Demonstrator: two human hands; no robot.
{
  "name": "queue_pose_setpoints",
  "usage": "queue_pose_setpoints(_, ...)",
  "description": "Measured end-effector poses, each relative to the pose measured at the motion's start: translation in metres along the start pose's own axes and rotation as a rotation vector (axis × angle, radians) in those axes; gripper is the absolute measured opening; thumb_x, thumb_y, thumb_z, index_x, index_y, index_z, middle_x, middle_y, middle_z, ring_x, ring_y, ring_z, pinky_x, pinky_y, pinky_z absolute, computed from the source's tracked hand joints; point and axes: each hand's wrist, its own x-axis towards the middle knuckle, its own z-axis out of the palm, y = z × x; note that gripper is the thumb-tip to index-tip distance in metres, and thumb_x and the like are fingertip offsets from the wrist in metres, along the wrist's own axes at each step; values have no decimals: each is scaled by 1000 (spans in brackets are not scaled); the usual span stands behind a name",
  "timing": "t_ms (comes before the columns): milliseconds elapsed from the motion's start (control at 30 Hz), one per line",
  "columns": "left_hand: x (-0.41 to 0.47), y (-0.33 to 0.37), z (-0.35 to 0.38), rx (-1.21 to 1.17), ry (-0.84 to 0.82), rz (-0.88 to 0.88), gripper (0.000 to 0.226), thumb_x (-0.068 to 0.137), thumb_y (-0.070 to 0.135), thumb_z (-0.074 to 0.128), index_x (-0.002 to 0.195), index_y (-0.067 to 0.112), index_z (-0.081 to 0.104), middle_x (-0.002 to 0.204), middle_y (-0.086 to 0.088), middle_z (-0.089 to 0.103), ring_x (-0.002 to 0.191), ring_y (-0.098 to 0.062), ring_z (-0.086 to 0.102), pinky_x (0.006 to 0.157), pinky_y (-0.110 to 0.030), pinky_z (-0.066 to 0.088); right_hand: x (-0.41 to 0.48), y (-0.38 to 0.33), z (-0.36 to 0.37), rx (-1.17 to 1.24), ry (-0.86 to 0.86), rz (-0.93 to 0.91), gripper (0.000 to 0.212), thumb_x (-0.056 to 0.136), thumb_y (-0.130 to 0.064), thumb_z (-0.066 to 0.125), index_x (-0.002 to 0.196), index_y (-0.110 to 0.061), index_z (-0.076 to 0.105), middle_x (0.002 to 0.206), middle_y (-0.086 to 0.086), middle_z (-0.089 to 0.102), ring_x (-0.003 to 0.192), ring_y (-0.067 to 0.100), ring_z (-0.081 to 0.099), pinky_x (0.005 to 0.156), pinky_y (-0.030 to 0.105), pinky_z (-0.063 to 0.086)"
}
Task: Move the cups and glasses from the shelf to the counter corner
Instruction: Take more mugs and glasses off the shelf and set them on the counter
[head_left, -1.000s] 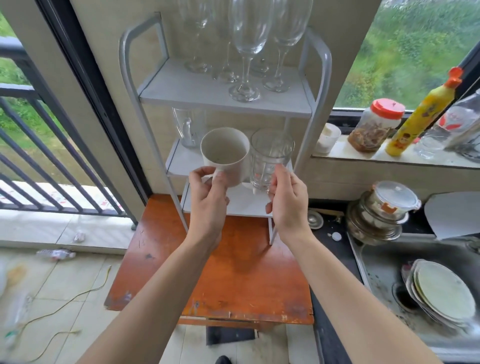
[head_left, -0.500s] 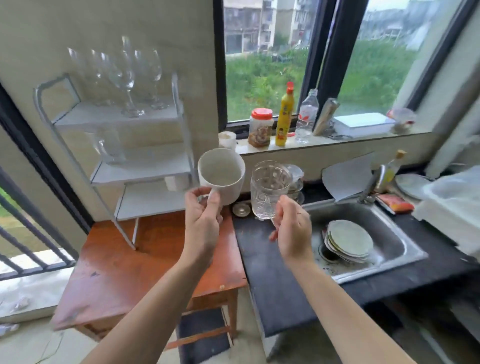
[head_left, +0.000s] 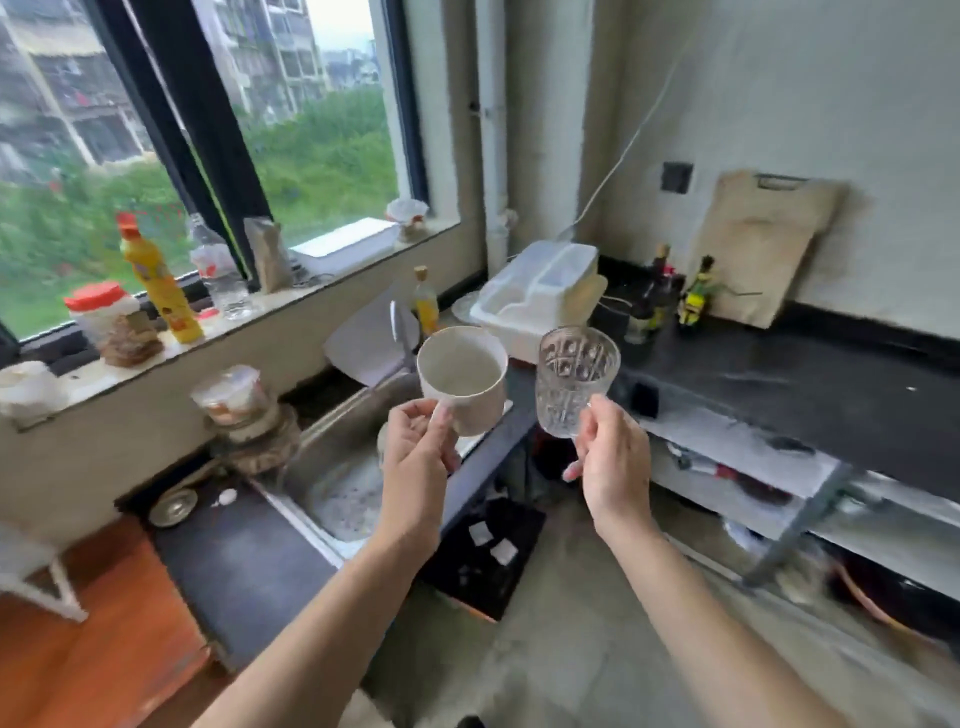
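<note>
Kitchen corner, head view: dark counter (head_left: 779, 384) runs along the right wall and turns under the window, with a steel sink (head_left: 337, 467) set in the window-side run.

Both hands are up in mid-air, apart from each other, each carrying one vessel.
- Left hand (head_left: 415, 457): fingers curled against the near lower side of a white mug (head_left: 462, 379). Mug is tilted, mouth toward the camera, inside looks empty. It hangs above the sink's right end. Its handle is hidden by the hand, so I cannot tell whether the fingers pass through it.
- Right hand (head_left: 610, 462): thumb and fingers pinch the base of a cut-pattern clear glass (head_left: 576, 382), roughly upright, mouth slightly toward me. It hangs just off the counter's front edge, over the floor gap.
- Mug and glass are side by side, near but not touching. Neither touches the counter.

Surroundings: white plastic dish rack (head_left: 540, 296) at the counter corner, dark bottles (head_left: 654, 296) just right of it, a pale cutting board (head_left: 758, 249) leaning on the wall. On the window sill (head_left: 311, 291): a yellow squeeze bottle (head_left: 158, 280) and a red-lidded jar (head_left: 111, 322).
</note>
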Motion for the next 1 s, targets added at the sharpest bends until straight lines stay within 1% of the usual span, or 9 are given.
queue_pose_setpoints(67,16,-21,44,5,-66,-18,21,89,34,62,98,16,55,68,5,52,55,-7,41,55,-25,37,28,6,-35,-7,90,10,40,93,-34,42,58,-15,37,50,-6,34,48,18,36,41,29,44)
queue_pose_setpoints(133,33,-44,89,10,-136,-44,19,88,35,62,97,18,55,66,8,51,55,-6,41,57,-26,37,57,14,-68,-37,175,7,45,97,-33,42,56,-16,36,49,-5,36,45,17,38,39,26,44)
queue_pose_setpoints(267,69,-86,184,-49,-308,-150,23,85,38,63,97,20,56,64,9,49,56,-7,40,61,-28,36,115,25,-131,-132,326,-33,49,107,-22,38,59,-14,35,49,-5,37,44,11,39,39,25,44)
queue_pose_setpoints(367,90,-107,261,-82,-419,-192,27,87,36,62,100,13,55,60,9,47,55,-7,39,61,-31,33,159,18,-181,-174,424,-29,47,108,-19,36,61,-13,37,56,2,40,51,15,42,44,29,44)
queue_pose_setpoints(433,99,-119,314,-70,-516,-216,30,88,37,61,103,11,55,61,10,49,56,-6,42,63,-31,37,184,11,-218,-177,502,-33,47,109,-19,35,62,-12,41,62,7,42,54,17,44,46,30,45)
queue_pose_setpoints(633,91,-146,459,-28,-780,-314,32,91,35,56,109,8,53,59,11,49,55,-6,42,63,-31,38,211,-1,-335,-203,765,-56,41,106,-14,35,68,-9,48,67,7,48,56,6,50,47,26,51)
queue_pose_setpoints(800,53,-185,556,14,-886,-414,20,96,27,56,104,9,54,59,13,49,55,-4,41,62,-31,39,226,12,-434,-194,922,-42,40,105,-13,35,68,-8,48,67,4,51,57,6,51,47,22,49)
queue_pose_setpoints(933,27,-213,635,64,-903,-449,34,86,38,60,103,9,54,59,11,47,59,-10,40,63,-32,40,260,30,-514,-183,919,-19,37,104,-11,34,69,-8,47,70,6,50,58,6,51,49,23,50)
queue_pose_setpoints(1000,18,-224,675,86,-862,-475,37,90,43,62,103,9,54,62,9,46,61,-12,39,63,-32,40,281,32,-551,-189,899,-6,36,102,-9,34,68,-8,47,70,6,50,59,7,50,49,22,50)
